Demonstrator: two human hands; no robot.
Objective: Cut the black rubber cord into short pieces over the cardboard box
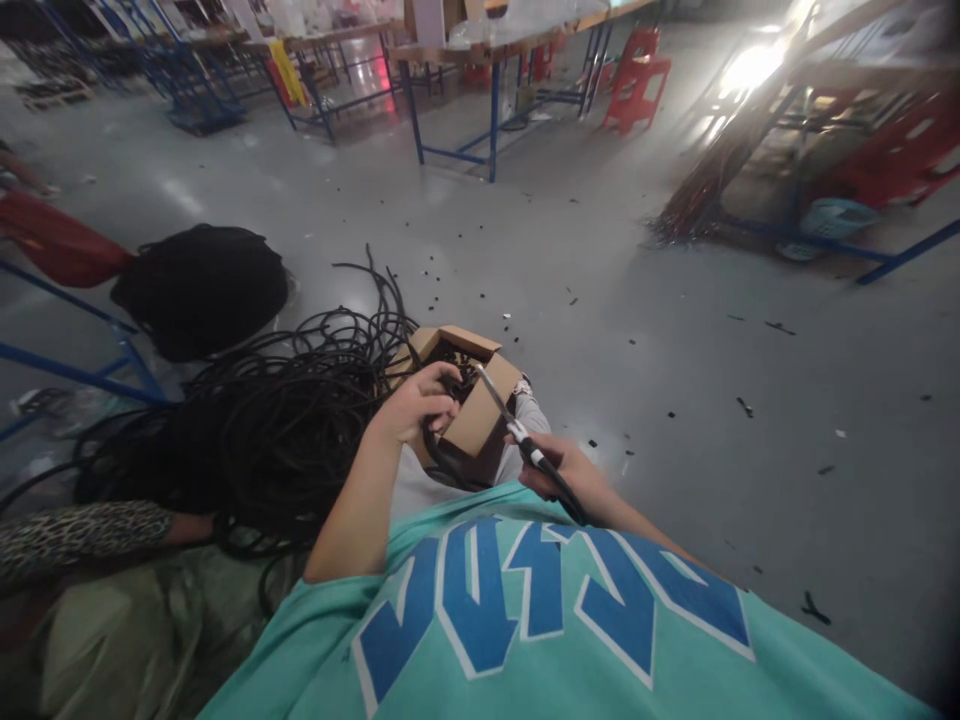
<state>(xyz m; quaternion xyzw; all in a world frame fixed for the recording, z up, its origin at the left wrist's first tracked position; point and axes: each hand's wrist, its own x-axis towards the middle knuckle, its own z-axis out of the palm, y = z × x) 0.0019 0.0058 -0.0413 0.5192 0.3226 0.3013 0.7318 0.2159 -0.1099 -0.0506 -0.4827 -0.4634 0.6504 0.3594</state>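
Note:
My right hand (559, 470) is closed around the dark handles of a pair of scissors (531, 448), whose blades point up and left toward an open cardboard box (474, 410). Over the box's left side, my left hand (424, 402) has curled fingers pinched on a black cord (433, 445), which bends down and right below the hand. Small dark pieces (459, 365) lie inside the box. The box stands between my legs. A large tangle of black cord (292, 430) spreads over the floor to the left.
A full black bag (202, 285) stands behind the tangle. Another person's patterned sleeve (90, 535) reaches in at the lower left. Worktables (487, 50), red stools (637, 85) and a blue basket (836, 220) stand farther off. Small scraps dot the grey floor (600, 330).

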